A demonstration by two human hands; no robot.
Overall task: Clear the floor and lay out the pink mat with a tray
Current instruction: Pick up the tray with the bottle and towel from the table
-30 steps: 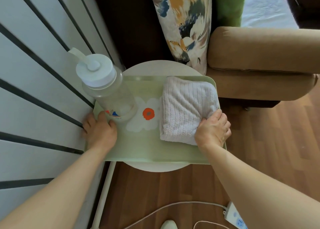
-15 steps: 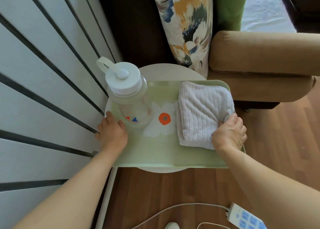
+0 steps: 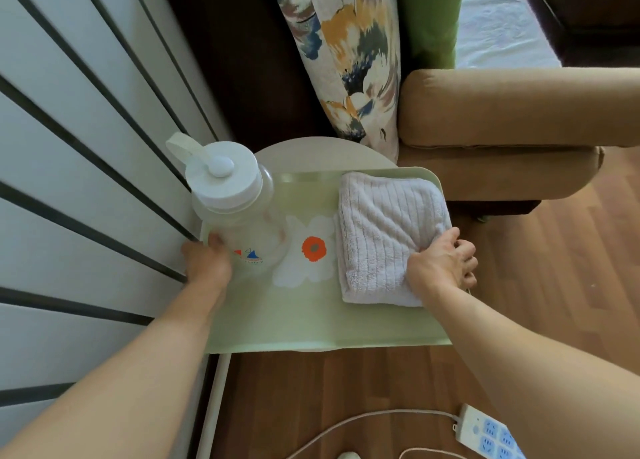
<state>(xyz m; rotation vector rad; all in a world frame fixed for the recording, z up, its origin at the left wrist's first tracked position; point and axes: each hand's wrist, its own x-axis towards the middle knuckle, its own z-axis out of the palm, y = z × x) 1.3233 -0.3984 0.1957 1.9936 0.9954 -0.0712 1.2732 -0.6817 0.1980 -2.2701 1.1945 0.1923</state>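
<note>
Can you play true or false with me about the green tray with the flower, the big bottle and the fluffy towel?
1. The pale green plastic tray sits on a round white side table. True.
2. The clear plastic bottle with a white lid lies on its side. False: it stands upright at the tray's left end.
3. The folded white ribbed towel is on the tray's right half. True.
4. The right hand is holding the bottle. False: it grips the tray's right edge beside the towel, while the left hand holds the left edge by the bottle.
5. The white power strip with blue sockets is on the tray. False: it lies on the wooden floor.
</note>
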